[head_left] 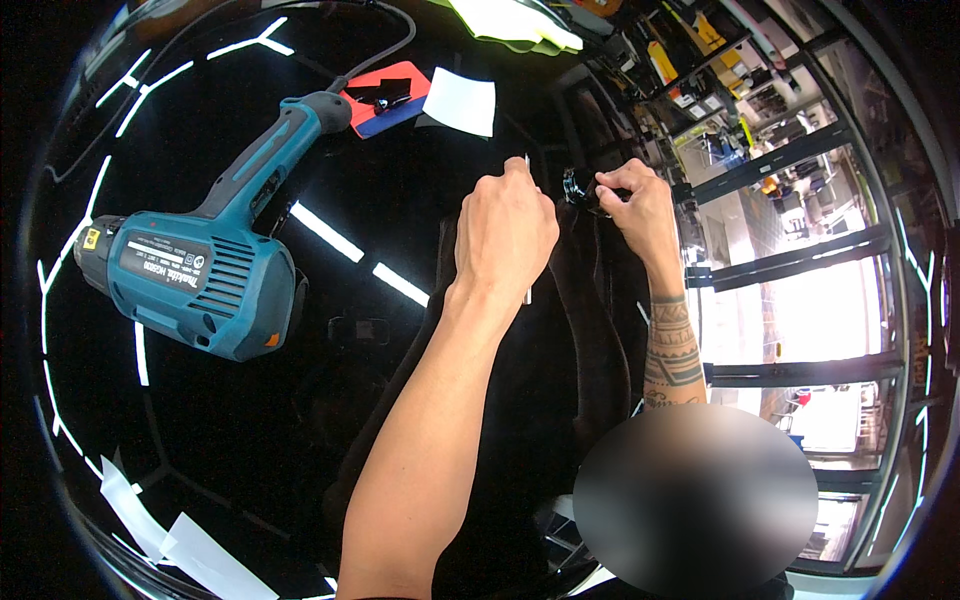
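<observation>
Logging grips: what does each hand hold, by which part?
Left hand: a thin pale rod, seemingly by its middle. Right hand: apparently a dark glossy thing; part unclear.

White strip [528, 296]: left hand [507, 230] is hiding its middle. Dark object [575, 188] beside right hand [642, 208]: I am failing to identify it. Yellow-green cloth [510, 25]: top edge is cropping it.

Reflected white light strips [326, 232] shine at left, bright dark-framed panes [790, 310] and multicoloured clutter [662, 62] at right.
</observation>
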`<state>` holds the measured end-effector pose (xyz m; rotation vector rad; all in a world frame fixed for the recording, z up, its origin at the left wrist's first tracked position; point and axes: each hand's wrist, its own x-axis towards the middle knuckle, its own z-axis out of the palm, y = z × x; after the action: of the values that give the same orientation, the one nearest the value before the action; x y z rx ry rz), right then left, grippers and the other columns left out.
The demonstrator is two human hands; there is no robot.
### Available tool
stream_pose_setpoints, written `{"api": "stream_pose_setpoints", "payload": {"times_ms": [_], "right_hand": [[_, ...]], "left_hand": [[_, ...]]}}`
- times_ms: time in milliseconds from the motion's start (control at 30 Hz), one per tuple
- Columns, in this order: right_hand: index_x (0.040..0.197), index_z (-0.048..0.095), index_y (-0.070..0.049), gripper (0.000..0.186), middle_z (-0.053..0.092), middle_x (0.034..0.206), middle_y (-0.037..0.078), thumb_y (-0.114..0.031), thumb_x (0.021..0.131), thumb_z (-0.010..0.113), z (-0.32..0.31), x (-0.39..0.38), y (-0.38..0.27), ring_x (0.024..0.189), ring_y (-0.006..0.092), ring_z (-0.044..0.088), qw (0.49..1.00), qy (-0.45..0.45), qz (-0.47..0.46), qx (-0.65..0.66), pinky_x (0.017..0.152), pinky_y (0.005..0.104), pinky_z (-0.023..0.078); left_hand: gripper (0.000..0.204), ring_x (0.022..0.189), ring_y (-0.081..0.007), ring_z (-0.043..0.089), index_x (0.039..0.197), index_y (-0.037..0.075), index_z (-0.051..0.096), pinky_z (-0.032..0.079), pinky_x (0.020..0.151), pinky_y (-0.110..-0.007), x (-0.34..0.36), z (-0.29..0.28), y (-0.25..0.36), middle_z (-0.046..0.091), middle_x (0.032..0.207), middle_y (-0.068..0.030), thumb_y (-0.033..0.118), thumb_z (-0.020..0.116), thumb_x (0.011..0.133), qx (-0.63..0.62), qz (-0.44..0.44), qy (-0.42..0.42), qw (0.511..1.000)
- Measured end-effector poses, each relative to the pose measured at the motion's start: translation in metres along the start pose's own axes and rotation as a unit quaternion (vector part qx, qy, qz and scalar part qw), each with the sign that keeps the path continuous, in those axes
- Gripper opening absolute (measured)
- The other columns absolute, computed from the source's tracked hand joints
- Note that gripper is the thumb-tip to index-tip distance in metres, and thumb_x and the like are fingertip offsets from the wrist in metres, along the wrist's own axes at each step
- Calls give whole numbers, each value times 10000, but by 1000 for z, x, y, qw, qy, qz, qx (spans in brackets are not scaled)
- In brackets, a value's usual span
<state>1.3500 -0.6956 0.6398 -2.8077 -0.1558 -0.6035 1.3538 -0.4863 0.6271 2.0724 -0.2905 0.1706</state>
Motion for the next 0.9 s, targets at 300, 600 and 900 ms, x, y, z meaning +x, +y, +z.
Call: {"api": "stream_pose_setpoints", "payload": {"times_ms": [300, 600, 900], "right_hand": [[879, 736, 3, 137, 664, 862, 135, -79, 770, 718, 4, 0, -2, 863, 298, 660, 1000, 18, 6, -4, 787, 361, 500], [822, 679, 20, 140, 626, 849, 149, -101, 751, 687, 15, 0, -17, 895, 331, 608, 996, 63, 59, -27, 816, 398, 475], [899, 665, 0, 144, 622, 884, 142, -34, 765, 624, 9, -1, -10, 873, 334, 589, 999, 24, 0, -26, 811, 398, 479]], "left_hand": [[193, 757, -428, 701, 972, -93, 619, 585, 663, -458, 0, 0, 0, 667, 768, -298, 83, 587, 901, -4, -1, 3, 1000], [176, 742, -430, 698, 946, -91, 620, 586, 655, -457, -1, 1, -1, 663, 747, -295, 75, 583, 901, -6, 1, 9, 1000], [221, 786, -411, 715, 1012, -126, 607, 604, 695, -412, 0, -5, 5, 680, 802, -305, 60, 608, 893, 6, -9, -24, 1000]]}}
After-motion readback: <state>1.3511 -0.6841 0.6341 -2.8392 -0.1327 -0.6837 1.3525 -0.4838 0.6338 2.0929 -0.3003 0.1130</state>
